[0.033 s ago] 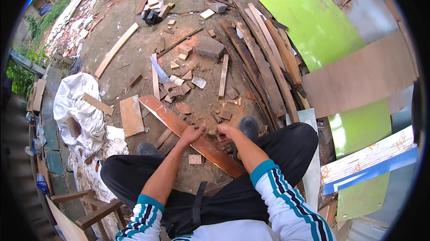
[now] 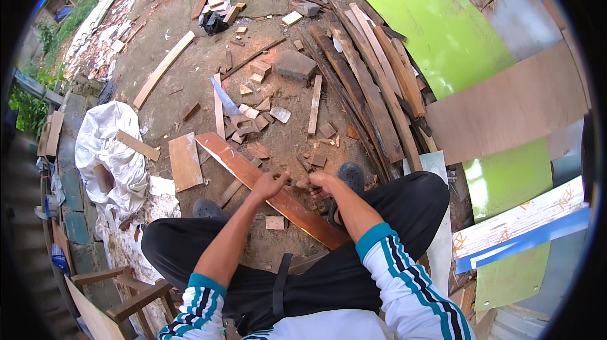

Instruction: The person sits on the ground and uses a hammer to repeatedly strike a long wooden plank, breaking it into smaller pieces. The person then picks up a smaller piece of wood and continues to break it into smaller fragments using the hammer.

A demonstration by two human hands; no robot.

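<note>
A long reddish-brown board (image 2: 294,208) lies slantwise on the ground in front of me, its near end between my legs. Above its middle my left hand (image 2: 270,185) is closed, fingertips pinched together; whatever they hold is too small to name. Just to the right, my right hand (image 2: 322,183) is closed around a small tan piece that I cannot make out. The two hands face each other, a narrow gap apart. Farther off, a handsaw (image 2: 226,99) with a bluish blade and wooden handle rests among small wood offcuts (image 2: 265,105).
Long weathered planks (image 2: 367,80) are piled to the right, beside green and brown sheets (image 2: 442,30). A grey block (image 2: 294,65) lies ahead. To the left are a white sack (image 2: 110,144) and a square wood panel (image 2: 185,163). A wooden frame (image 2: 139,299) stands at lower left.
Both forearms have spread outward very slightly. The hands stay above the board in nearly the same closed pose, and the things on the ground have not moved.
</note>
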